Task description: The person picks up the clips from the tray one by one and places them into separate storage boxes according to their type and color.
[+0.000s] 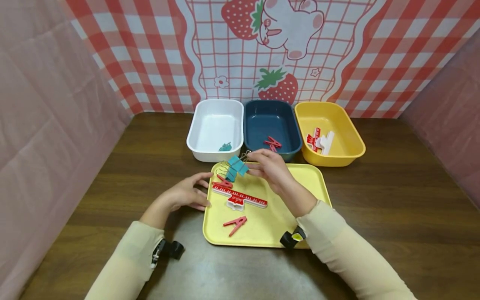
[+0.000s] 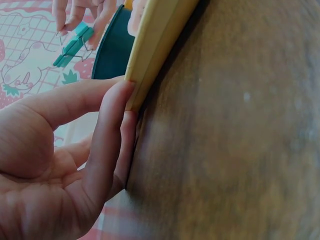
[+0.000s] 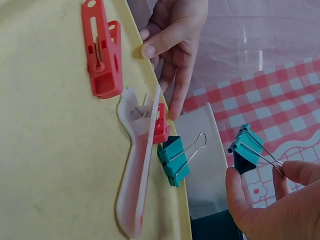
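Note:
My right hand (image 1: pixel 272 168) pinches a wire handle of a teal binder clip (image 3: pixel 248 148), holding it up over the far left of the yellow tray (image 1: pixel 277 238). Another teal binder clip (image 3: pixel 173 161) lies on the tray beneath it. My left hand (image 1: pixel 186 193) rests its fingertips against the tray's left rim, fingers loosely bent. Close to those fingers sit a red clothespin (image 1: pixel 223 182) and a long red-and-white clip with a keyboard pattern (image 1: pixel 240 197). A second red clothespin (image 1: pixel 235 225) lies nearer the tray's front.
Behind the tray stand three bins side by side. The white bin (image 1: pixel 215 156) holds a teal binder clip (image 1: pixel 225 147), the dark blue bin (image 1: pixel 271 109) red clothespins (image 1: pixel 273 143). In the yellow bin (image 1: pixel 346 141) are a red clip (image 1: pixel 314 138) and a white clip (image 1: pixel 326 143).

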Action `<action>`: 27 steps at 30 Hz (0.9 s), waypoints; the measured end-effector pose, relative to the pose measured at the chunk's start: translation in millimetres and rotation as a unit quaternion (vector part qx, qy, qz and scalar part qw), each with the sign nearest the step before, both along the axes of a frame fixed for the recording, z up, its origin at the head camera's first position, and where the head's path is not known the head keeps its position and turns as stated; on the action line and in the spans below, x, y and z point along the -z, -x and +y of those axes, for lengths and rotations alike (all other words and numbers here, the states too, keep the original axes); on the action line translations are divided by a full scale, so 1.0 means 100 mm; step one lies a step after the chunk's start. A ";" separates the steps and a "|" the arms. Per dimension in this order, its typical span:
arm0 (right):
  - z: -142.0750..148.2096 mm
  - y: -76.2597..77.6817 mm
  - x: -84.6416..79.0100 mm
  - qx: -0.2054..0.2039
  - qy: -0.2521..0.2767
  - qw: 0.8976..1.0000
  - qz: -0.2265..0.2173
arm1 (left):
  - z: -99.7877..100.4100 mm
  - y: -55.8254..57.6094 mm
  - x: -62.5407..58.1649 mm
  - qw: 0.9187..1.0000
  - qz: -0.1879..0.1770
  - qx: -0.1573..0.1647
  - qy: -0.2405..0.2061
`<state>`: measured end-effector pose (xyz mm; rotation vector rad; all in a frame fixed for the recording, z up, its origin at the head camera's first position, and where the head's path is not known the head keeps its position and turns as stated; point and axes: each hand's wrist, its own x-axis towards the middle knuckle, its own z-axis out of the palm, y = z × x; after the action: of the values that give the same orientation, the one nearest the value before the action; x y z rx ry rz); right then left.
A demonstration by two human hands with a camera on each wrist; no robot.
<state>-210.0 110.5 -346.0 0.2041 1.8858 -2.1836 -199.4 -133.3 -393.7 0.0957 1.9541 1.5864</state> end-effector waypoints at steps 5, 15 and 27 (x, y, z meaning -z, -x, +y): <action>-0.04 0.05 -0.03 -0.007 -0.005 1.000 0.004 | 0.00 0.00 0.01 1.000 0.000 0.000 -0.001; -0.14 0.15 -0.06 0.005 0.005 1.000 0.017 | 0.00 0.00 0.01 1.000 -0.001 -0.001 -0.002; -0.28 0.31 -0.06 0.025 -0.005 1.000 0.013 | 0.00 -0.01 0.00 1.000 -0.002 -0.004 0.002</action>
<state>-241.4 82.7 -339.6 0.2281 1.9276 -2.2203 -198.6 -133.5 -393.4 0.0834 1.9562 1.5874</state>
